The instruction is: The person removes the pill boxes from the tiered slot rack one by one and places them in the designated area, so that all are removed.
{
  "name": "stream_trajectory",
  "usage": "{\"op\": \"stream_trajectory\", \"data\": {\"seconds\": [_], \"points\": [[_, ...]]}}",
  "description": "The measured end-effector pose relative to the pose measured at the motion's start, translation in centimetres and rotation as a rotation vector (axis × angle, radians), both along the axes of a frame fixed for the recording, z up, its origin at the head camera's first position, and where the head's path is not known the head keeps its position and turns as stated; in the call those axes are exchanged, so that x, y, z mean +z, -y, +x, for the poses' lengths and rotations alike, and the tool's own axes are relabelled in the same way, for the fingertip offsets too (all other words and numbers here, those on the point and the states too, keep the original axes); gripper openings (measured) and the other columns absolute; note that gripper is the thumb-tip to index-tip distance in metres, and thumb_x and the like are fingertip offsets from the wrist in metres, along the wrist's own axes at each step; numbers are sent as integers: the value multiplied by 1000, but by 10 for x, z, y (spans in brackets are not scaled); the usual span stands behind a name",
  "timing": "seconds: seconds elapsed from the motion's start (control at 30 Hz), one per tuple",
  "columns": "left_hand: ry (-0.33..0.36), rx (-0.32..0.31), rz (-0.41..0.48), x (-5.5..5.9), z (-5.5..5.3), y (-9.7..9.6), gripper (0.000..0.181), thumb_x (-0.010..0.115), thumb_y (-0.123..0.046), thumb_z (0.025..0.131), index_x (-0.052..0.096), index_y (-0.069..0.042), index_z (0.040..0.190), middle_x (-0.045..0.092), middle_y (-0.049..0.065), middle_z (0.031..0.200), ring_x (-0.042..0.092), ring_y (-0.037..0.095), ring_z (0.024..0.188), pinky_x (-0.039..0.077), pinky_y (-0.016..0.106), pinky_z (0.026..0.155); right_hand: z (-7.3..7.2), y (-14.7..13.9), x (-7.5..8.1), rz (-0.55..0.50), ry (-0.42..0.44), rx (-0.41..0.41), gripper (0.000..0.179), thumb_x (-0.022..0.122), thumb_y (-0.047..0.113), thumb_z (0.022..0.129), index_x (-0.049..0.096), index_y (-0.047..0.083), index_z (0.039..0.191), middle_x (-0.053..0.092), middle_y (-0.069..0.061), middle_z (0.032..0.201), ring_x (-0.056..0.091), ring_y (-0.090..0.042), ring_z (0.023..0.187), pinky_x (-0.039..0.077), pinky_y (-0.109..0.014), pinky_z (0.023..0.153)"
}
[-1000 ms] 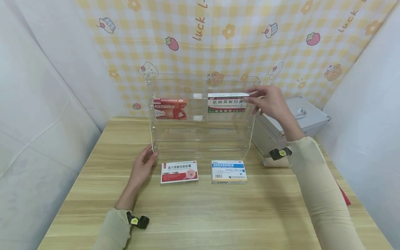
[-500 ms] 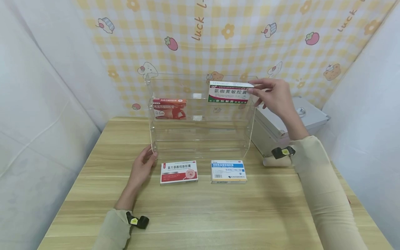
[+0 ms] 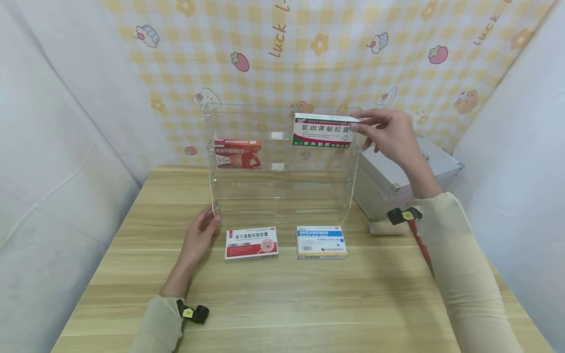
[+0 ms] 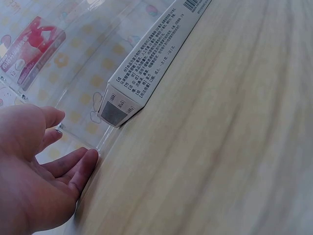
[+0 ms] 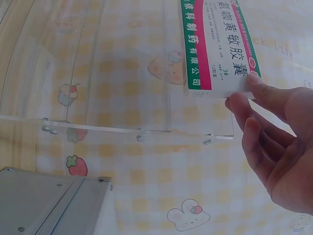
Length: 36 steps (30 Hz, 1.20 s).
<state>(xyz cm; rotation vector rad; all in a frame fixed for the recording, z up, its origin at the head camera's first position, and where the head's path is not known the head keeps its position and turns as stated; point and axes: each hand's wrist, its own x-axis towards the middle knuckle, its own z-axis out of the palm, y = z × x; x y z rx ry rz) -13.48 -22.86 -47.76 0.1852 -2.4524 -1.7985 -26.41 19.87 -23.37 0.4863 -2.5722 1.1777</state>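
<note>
My right hand (image 3: 384, 132) pinches the right end of a white, green and red medicine box (image 3: 324, 131) between thumb and fingers. The box is raised before the top tier of a clear acrylic display rack (image 3: 282, 215), its printed front toward me. In the right wrist view the thumb lies on the box's front corner (image 5: 220, 54). At the rack's lower left corner, my left hand (image 3: 202, 233) grips the side panel's edge; its fingers meet the corner in the left wrist view. An orange-red medicine box (image 3: 238, 154) stands in the rack's left half, one tier lower.
Before the rack lie a red-and-white medicine box (image 3: 251, 243) and a blue-and-white medicine box (image 3: 321, 242), flat on the wooden table (image 3: 282, 304). A silver case (image 3: 406, 169) stands right of the rack, a beige cylinder (image 3: 388, 227) at its foot. A checked curtain (image 3: 282, 63) hangs behind.
My right hand has lifted the green-and-red medicine box from the rack's second tier up to the top tier's height. The left hand has stayed at the rack's corner.
</note>
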Motion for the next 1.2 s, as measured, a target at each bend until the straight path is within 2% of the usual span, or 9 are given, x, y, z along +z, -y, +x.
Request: {"op": "stream_trajectory", "data": {"seconds": [0.23,0.5,0.73,0.83,1.2], "points": [[10,1,12,3,2,-1,57,53,-39,101,36,-21,152,49,18,142,55,34,116,54,33,90,3,-2,2,16,6,25,32,75,34,87,74,18,114,73,-5,96,64,-21,54,49,-26,41],[17,5,1,3,2,-1,56,53,-41,100,38,-25,151,50,15,141,55,29,117,54,32,89,8,-5,3,31,15,82,29,76,27,87,74,16,114,73,-5,97,60,-21,51,48,-26,41],[23,6,1,3,2,-2,57,52,-43,100,37,-24,152,49,16,142,54,29,119,54,32,89,32,1,14,41,39,131,27,74,17,90,73,7,115,71,-17,95,56,-20,50,46,-25,41],[23,4,9,3,3,-2,57,53,-42,100,37,-23,152,49,16,142,53,29,120,53,31,90,40,3,17,48,42,146,28,74,17,90,72,5,115,71,-17,92,55,-19,50,46,-25,41],[8,-3,19,3,4,-2,57,53,-40,101,36,-21,152,48,18,143,52,31,122,52,34,93,39,-3,6,66,120,174,30,75,23,89,73,9,114,73,-9,87,56,-24,49,51,-34,44]]}}
